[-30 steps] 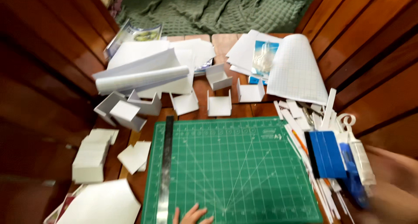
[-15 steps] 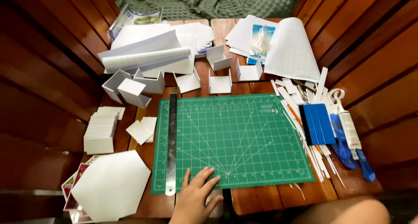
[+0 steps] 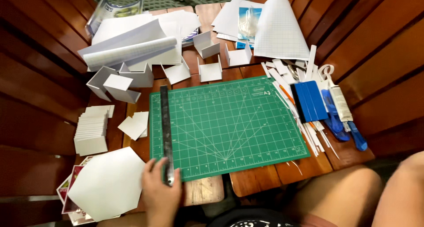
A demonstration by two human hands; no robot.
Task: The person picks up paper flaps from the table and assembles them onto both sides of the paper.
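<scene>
Your left hand sits at the near-left corner of the mat, fingers curled loosely round the near end of the ruler, thumb on its left side. Grip looks light; can't tell if it's clamped or just resting. Right hand is out of frame.

Ruler lies along the mat's left edge, running away from you, far end just past the mat's far edge.

Left of the hand: a white hexagon sheet, touching or just beside your thumb side. Beyond it, a stack of white cards and two loose squares.

Far side of the mat: folded white card boxes, a paper roll, grid paper.

Right of the mat: white strips, a blue pad, blue-handled tools.
</scene>
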